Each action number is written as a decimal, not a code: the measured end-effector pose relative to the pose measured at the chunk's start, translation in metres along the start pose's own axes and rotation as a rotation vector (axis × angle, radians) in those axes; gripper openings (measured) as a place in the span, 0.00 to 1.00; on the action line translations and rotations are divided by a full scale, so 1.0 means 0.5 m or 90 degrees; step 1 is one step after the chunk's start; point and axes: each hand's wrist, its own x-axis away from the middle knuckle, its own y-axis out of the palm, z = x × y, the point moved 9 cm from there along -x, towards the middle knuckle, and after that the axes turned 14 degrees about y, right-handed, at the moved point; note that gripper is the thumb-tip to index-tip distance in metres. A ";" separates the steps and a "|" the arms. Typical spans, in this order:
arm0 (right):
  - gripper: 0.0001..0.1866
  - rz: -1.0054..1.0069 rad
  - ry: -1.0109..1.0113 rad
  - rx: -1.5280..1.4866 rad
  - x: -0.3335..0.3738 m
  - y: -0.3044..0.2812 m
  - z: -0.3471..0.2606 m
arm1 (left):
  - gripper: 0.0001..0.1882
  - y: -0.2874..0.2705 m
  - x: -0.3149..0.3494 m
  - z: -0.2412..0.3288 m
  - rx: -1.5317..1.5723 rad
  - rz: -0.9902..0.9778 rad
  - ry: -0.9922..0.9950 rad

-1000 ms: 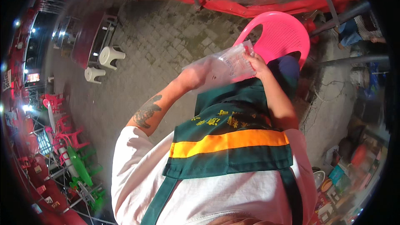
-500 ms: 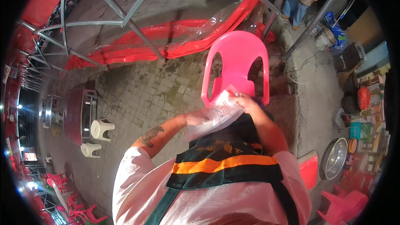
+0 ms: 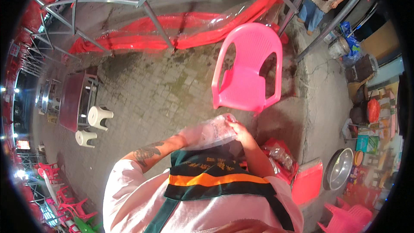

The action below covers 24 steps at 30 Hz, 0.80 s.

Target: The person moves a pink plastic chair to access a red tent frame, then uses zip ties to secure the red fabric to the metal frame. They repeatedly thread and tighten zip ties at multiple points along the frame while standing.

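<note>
In front of my apron I hold a clear plastic packet (image 3: 212,134) with faint printing and pale contents. My right hand (image 3: 237,130) grips its right edge, thumb on top. My left hand (image 3: 192,135) is at the packet's left side; motion blur smears its fingers, so their grip does not show. Beyond my hands stands a pink plastic armchair (image 3: 243,84), its seat facing me.
Left are a dark red table (image 3: 74,99) and white stools (image 3: 99,117). A red plastic sheet (image 3: 151,45) hangs on metal poles ahead. Right are a metal basin (image 3: 340,170), a red bag (image 3: 278,157) and pink chairs (image 3: 347,218). A person (image 3: 321,2) stands far right.
My view has shifted, and the packet with both hands now sits nearer my body, clear of the chair. More of the chair seat shows, and the red bag by my right arm has come into view.
</note>
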 end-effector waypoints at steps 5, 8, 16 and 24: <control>0.13 -0.037 -0.013 -0.033 -0.045 0.038 0.101 | 0.37 0.040 0.185 -0.102 -0.032 -0.065 -0.078; 0.13 0.043 0.054 -0.049 -0.127 0.077 0.140 | 0.37 0.048 0.289 -0.198 0.061 -0.068 -0.064; 0.21 -0.108 0.236 0.191 -0.530 0.628 0.270 | 0.26 0.119 0.731 -0.562 0.423 0.155 -0.139; 0.57 -0.443 0.165 -0.032 -0.491 1.103 0.251 | 0.22 -0.061 0.977 -0.479 0.727 0.640 -0.273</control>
